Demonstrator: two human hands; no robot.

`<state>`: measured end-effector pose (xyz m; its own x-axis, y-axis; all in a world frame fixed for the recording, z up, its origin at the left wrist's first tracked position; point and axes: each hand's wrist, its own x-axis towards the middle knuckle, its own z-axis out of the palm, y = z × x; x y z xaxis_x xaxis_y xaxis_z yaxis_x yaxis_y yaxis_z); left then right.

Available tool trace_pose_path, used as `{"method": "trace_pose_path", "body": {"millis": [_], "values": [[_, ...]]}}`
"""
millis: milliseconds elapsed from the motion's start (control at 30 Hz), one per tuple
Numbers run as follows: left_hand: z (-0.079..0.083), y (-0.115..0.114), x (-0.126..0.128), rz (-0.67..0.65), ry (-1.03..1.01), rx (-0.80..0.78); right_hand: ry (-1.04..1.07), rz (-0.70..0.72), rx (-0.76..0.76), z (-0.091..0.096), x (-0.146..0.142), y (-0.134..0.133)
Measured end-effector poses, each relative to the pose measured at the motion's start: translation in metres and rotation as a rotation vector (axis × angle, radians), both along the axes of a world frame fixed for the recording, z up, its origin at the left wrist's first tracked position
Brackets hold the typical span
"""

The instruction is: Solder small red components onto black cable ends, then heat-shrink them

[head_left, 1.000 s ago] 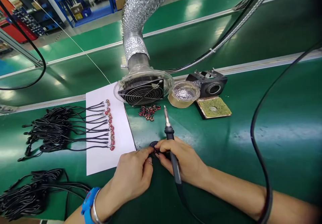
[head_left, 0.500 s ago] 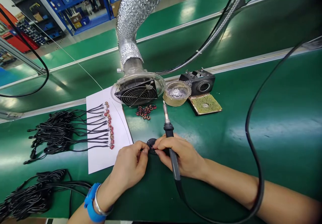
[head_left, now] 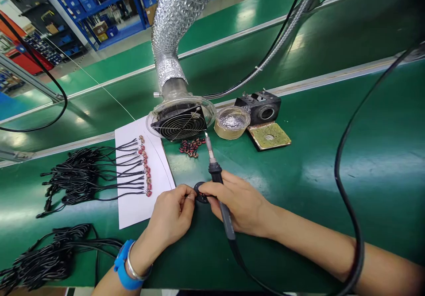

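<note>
My right hand (head_left: 247, 205) is closed around a soldering iron (head_left: 226, 220), its bare metal tip pointing away from me. The thumb and index finger of that hand reach over a small round black disc (head_left: 201, 197), covering part of it. Small reddish bits show on the disc. At the disc's left edge, my left hand (head_left: 172, 214) is closed in a pinch. A fine strand of solder wire (head_left: 116, 99) runs down from the upper left across the paper toward this hand, and a short shiny piece shows at its fingertips.
A fume extractor (head_left: 181, 123) hangs beyond my hands. Near it are small red-and-black parts (head_left: 191, 147), a round tub (head_left: 231, 130), an iron stand (head_left: 260, 107) and a sponge tray (head_left: 269, 136). White paper (head_left: 133, 214) carries cable ends; black cable bundles (head_left: 78, 174) lie left.
The soldering iron's tip has swung left, toward the small parts. My right fingers have shifted over the disc and cover more of it. My left hand has barely moved.
</note>
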<state>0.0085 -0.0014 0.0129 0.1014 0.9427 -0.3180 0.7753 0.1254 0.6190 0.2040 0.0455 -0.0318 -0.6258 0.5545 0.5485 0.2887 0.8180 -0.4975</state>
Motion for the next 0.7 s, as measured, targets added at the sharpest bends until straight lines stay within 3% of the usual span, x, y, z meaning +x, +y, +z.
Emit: {"method": "trace_pose_path", "body": {"millis": [167, 400, 700], "values": [[-0.001, 0.004, -0.003, 0.063, -0.059, -0.008, 0.128, 0.140, -0.069, 0.000, 0.002, 0.012], [-0.008, 0.012, -0.003, 0.176, -0.210, -0.146, 0.028, 0.104, -0.038, -0.004, 0.001, 0.019], [-0.011, 0.022, 0.005, 0.134, -0.186, -0.146, 0.225, 0.149, -0.137, -0.005, 0.004, 0.017]]}}
